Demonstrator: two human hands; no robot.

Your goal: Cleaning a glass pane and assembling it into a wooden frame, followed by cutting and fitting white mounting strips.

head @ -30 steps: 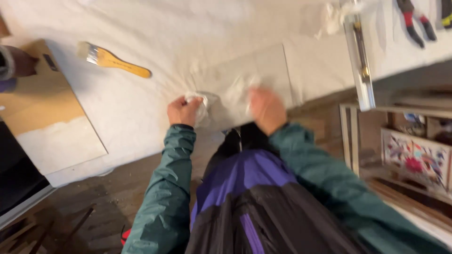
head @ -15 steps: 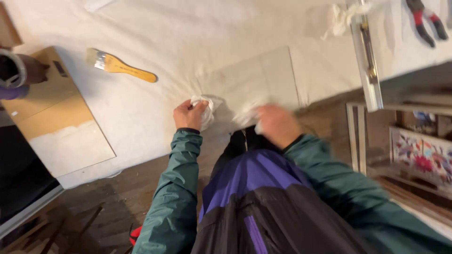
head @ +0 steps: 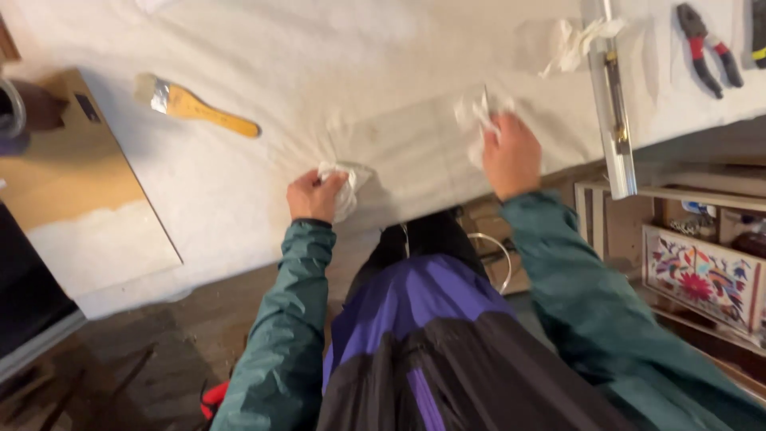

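A pale rectangular panel (head: 415, 152) lies flat on the white cloth-covered table (head: 335, 64), close to its near edge. My left hand (head: 315, 195) is closed on a crumpled white rag (head: 347, 185) at the panel's lower left corner. My right hand (head: 511, 156) presses a second crumpled white rag (head: 477, 120) onto the panel's right part. Both sleeves are dark green.
A paintbrush with a yellow wooden handle (head: 195, 106) lies left of the panel. A partly white-painted wooden board (head: 80, 207) sits at the far left. A long metal bar (head: 610, 96), a loose white rag (head: 578, 40) and red-handled pliers (head: 706, 48) lie at the right. Shelves with a flowered box (head: 702, 279) stand below.
My right hand has moved with its rag away from the table's near edge, up and to the right across the panel. The left hand has stayed at the panel's corner.
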